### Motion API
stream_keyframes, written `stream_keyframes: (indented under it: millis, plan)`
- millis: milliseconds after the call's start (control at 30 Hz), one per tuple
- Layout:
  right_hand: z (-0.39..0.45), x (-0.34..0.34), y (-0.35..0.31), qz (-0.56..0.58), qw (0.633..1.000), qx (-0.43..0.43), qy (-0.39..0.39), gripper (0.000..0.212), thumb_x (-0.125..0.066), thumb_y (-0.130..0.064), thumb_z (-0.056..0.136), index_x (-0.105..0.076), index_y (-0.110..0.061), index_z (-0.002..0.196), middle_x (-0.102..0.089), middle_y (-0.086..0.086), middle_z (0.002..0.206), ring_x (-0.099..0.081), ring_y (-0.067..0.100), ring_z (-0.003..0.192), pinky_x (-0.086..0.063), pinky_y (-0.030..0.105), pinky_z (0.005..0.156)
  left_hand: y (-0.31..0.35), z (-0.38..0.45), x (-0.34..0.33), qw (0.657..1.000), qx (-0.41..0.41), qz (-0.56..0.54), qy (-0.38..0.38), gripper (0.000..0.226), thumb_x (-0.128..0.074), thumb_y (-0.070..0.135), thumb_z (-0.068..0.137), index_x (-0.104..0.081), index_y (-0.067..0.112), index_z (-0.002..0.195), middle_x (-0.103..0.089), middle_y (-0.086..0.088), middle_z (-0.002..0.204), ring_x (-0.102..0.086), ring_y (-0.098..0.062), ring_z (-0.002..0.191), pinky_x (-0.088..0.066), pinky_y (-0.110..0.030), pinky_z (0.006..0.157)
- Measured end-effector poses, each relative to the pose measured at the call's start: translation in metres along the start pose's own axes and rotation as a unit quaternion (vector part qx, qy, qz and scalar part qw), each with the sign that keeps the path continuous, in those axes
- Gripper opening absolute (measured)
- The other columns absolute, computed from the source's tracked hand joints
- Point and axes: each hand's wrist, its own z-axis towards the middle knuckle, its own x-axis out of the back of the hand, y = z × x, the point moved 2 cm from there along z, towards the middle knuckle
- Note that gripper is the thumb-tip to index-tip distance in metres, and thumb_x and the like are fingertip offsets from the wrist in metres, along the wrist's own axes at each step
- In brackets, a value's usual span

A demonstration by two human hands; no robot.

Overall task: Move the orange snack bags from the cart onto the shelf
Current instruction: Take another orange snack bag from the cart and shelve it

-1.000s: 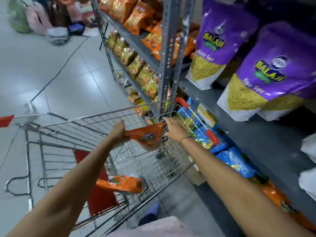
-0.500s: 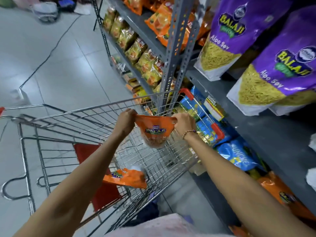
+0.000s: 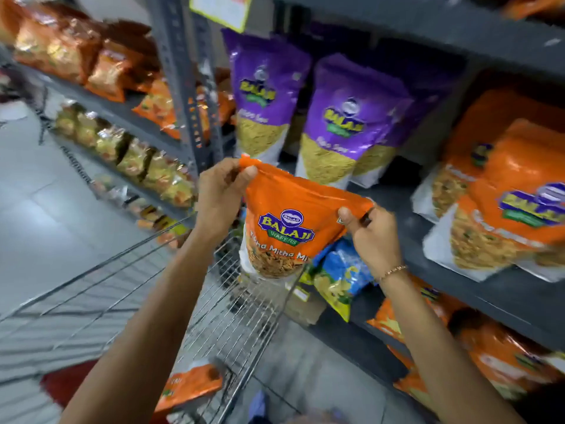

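Closest to the camera, down in the cart (image 3: 128, 270), there's one orange bag left (image 3: 191, 388) lying flat on the bottom next to something red. That's the only one I can see in there, though the frame is pretty blurry and the near end of the cart is cut off, so I wouldn't swear to it.

Next out, both hands are on a second orange bag, the held bag (image 3: 282, 221). Left hand (image 3: 218, 197) is pinched tight on the top left corner, right hand (image 3: 374, 237) pinched on the top right corner, and the bag hangs between them, label facing the camera. It's up above the cart's far rim, in front of the shelf (image 3: 516, 296) but not on it yet.

Further back on that shelf, there are already big orange packs (image 3: 516, 191) piled to the right, and the purple packs (image 3: 345, 117) stand upright behind the held bag. There looks to be bare shelf between the purple ones and the orange pile, so my guess is that's where this one goes.

So progress-wise: I'd call it the middle of things. Some orange stock is on the shelf, one is mid-carry, and at least one more is waiting in the cart. Can't tell which of the shelved ones came from the cart.
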Motion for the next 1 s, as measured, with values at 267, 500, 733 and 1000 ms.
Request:
stream_keyframes:
  millis: [267,500,733,1000]
  plan:
    - [-0.051,0.141,0.009,0.012,0.974,0.012,0.228,0.032,-0.062,-0.033,0.083,-0.046,-0.03,0.054,-0.045,-0.01,0.053,-0.039,0.002,0.052,-0.032,0.017,0.052,0.066,0.009,-0.142,0.985,-0.075,-0.036,-0.151,0.008,-0.064,0.037,0.079,-0.066,0.032,0.074,-0.067,0.007,0.068,-0.055,-0.004,0.066,-0.047,-0.029,0.063]
    - [-0.086,0.26,0.033,0.057,0.928,0.0,0.369,0.011,-0.057,-0.018,0.09,-0.059,-0.014,0.08,-0.061,-0.027,0.056,-0.05,-0.009,0.055,-0.039,0.005,0.056,0.105,-0.04,-0.272,0.957,-0.095,-0.101,-0.255,0.008,-0.065,0.035,0.079,-0.065,0.029,0.073,-0.064,0.016,0.063,-0.055,-0.004,0.065,-0.05,-0.033,0.062]
    - [-0.085,0.373,0.068,0.076,0.9,-0.027,0.428,0.023,-0.054,-0.022,0.092,-0.058,0.001,0.094,-0.061,-0.002,0.081,-0.059,-0.01,0.061,-0.048,0.008,0.056,0.141,-0.084,-0.381,0.953,-0.15,-0.075,-0.253,0.049,-0.061,0.047,0.077,-0.063,-0.002,0.079,-0.068,-0.02,0.075,-0.057,-0.021,0.066,-0.051,-0.055,0.067]
    - [-0.062,0.449,0.1,0.081,0.905,-0.037,0.416,0.018,-0.054,-0.022,0.091,-0.058,-0.005,0.096,-0.064,0.002,0.091,-0.062,-0.009,0.065,-0.049,0.008,0.055,0.164,-0.112,-0.455,0.97,-0.128,-0.046,-0.2,0.024,-0.065,0.031,0.084,-0.069,0.008,0.087,-0.074,-0.01,0.089,-0.067,-0.021,0.079,-0.057,-0.04,0.073]
